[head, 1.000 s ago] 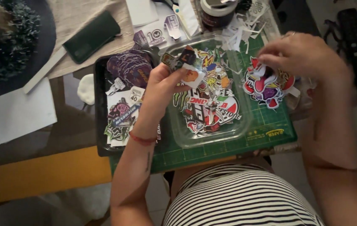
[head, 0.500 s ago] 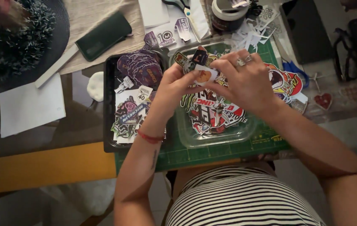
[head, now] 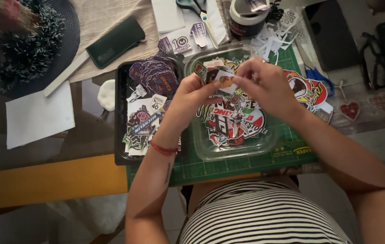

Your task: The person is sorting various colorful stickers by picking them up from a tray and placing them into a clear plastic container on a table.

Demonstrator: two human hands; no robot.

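Observation:
My left hand (head: 192, 97) and my right hand (head: 264, 88) meet above a clear plastic tray (head: 240, 151) full of colourful die-cut stickers (head: 235, 122). Both hands pinch a small fan of stickers (head: 215, 74) between thumbs and fingers. The left wrist wears a red string bracelet (head: 163, 148). To the left, a black tray (head: 120, 135) holds more stickers, several of them purple. Everything sits on a green cutting mat (head: 228, 167).
A large red sticker (head: 307, 90) lies right of the clear tray. Behind are scissors (head: 197, 9), a dark jar (head: 246, 20), paper scraps and a green wallet (head: 115, 40). A dark fringed round object (head: 25, 49) and white paper (head: 39, 115) lie at left; black glasses (head: 373, 58) at right.
My right hand has come in from the right side to join the left hand over the clear tray, and now both pinch the stickers. The view shifted slightly.

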